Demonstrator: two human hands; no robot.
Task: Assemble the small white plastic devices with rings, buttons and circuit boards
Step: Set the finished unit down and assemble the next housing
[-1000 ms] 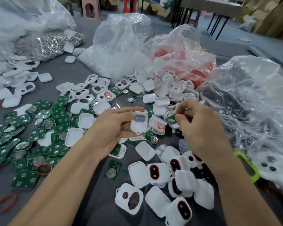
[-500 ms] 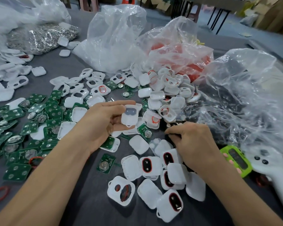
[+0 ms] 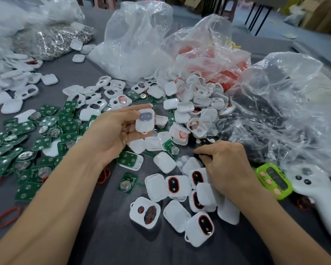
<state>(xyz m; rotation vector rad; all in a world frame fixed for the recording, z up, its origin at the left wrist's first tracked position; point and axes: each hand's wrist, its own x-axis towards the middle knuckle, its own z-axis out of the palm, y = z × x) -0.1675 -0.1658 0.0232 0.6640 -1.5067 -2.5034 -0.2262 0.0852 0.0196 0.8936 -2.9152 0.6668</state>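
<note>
My left hand (image 3: 113,132) holds a small white shell (image 3: 144,120) upright above the table, its two openings showing grey. My right hand (image 3: 225,165) rests low on the table with its fingers pinched on a small black button piece (image 3: 200,155). Just under that hand lie several finished white devices (image 3: 177,185) with red rings and black buttons. Green circuit boards (image 3: 44,142) spread out on the left. A mound of loose white shells (image 3: 197,104) sits behind my hands. A red ring (image 3: 8,216) lies at the near left.
Clear plastic bags (image 3: 134,41) stand at the back; one (image 3: 214,54) holds red parts, and another (image 3: 287,104) fills the right. A green timer (image 3: 274,180) and a white controller (image 3: 321,197) lie at the right. A silver foil bag (image 3: 50,41) is back left.
My right hand dropped from beside the held shell down to the table and closed on a black piece. The left hand kept its shell and turned it slightly.
</note>
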